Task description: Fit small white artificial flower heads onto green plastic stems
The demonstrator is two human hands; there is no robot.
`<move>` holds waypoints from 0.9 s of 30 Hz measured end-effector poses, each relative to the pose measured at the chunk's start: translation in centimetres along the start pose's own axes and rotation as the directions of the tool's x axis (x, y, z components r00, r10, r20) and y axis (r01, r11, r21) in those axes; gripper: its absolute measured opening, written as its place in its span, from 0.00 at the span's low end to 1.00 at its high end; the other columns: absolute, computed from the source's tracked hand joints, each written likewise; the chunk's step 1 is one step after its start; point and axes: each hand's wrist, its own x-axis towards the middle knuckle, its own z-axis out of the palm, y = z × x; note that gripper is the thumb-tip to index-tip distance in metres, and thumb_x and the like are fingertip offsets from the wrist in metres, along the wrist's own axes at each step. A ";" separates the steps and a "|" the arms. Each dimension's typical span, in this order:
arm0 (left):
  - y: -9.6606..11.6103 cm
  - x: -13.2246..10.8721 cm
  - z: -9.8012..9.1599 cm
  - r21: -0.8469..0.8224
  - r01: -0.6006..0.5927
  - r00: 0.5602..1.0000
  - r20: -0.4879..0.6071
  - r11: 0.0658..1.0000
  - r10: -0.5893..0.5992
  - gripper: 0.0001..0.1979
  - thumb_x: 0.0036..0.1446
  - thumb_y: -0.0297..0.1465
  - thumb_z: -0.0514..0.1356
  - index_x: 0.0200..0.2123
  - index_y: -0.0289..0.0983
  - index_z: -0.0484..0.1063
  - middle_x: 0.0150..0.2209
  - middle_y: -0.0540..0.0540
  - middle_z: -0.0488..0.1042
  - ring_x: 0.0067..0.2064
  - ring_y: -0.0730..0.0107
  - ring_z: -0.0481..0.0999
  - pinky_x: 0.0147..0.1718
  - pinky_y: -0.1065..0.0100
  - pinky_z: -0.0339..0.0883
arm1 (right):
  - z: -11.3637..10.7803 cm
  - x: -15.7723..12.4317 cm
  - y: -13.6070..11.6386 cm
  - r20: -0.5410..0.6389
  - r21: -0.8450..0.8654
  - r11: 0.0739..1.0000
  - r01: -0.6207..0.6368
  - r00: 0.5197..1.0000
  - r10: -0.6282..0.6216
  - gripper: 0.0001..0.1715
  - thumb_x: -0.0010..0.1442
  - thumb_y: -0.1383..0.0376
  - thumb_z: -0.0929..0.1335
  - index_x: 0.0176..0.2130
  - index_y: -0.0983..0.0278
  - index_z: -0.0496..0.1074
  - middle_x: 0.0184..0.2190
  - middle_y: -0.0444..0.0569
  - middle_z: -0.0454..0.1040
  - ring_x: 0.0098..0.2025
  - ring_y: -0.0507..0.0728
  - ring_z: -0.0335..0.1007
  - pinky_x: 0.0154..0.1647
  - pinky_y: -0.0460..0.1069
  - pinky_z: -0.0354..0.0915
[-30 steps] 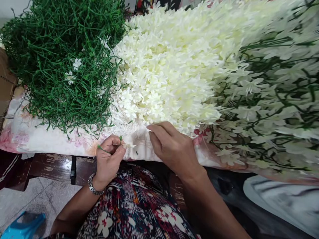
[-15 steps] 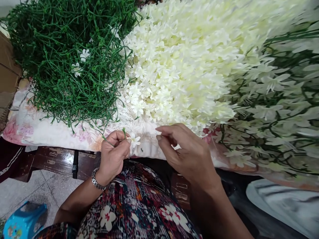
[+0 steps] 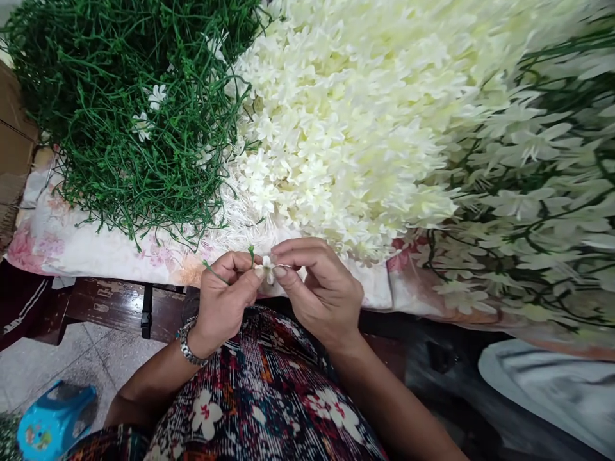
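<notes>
My left hand (image 3: 225, 298) pinches a green plastic stem (image 3: 214, 271) just behind a small white artificial flower (image 3: 268, 270). A green bud tip (image 3: 251, 253) sticks up beside its fingers. My right hand (image 3: 319, 288) has thumb and forefinger closed at the flower's other side, with a thin white strand between them that looks like a stamen. The fingertips partly cover where strand and flower meet. Just beyond the hands lies a pile of fine white stamens (image 3: 245, 224) on the floral cloth (image 3: 110, 253).
A heap of green stems (image 3: 144, 166) fills the back left, with a few white flowers among them. Loose white blossoms (image 3: 336, 141) are piled in the middle. Finished-looking white flower sprays (image 3: 523, 205) lie at right. A cardboard box (image 3: 16, 147) stands far left; a blue stool (image 3: 55, 419) is below.
My right hand has moved left, bringing its pinched fingers to the white flower. My left hand has kept its grip on the stem and shifted slightly right.
</notes>
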 end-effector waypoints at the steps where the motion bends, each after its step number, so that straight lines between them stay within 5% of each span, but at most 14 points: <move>1: -0.1 0.0 0.0 -0.015 0.006 1.000 0.014 1.000 -0.006 0.08 0.46 0.30 0.61 0.22 0.34 0.63 0.20 0.55 0.63 0.14 0.89 0.49 0.12 0.79 0.44 | 0.0 0.0 0.3 -0.003 0.002 1.000 -0.010 1.000 0.010 0.04 0.52 0.71 0.64 0.31 0.63 0.67 0.32 0.47 0.69 0.36 0.53 0.66 0.36 0.50 0.63; 6: -0.3 0.1 -0.1 -0.050 0.007 1.000 0.028 0.999 -0.006 0.08 0.45 0.28 0.61 0.22 0.33 0.64 0.22 0.54 0.65 0.14 0.90 0.49 0.12 0.79 0.43 | -0.1 -0.2 0.6 -0.022 0.021 0.999 -0.028 0.999 0.028 0.05 0.51 0.71 0.65 0.31 0.63 0.68 0.31 0.46 0.69 0.35 0.52 0.66 0.36 0.50 0.63; 27: -0.8 -0.1 -0.5 -0.063 -0.051 0.998 0.028 0.997 0.053 0.04 0.46 0.26 0.60 0.23 0.33 0.67 0.30 0.51 0.68 0.15 0.91 0.52 0.13 0.80 0.46 | 0.5 -1.3 1.7 -0.061 -0.217 0.946 0.242 0.964 -0.260 0.16 0.46 0.76 0.67 0.36 0.63 0.68 0.33 0.48 0.69 0.35 0.53 0.67 0.34 0.50 0.66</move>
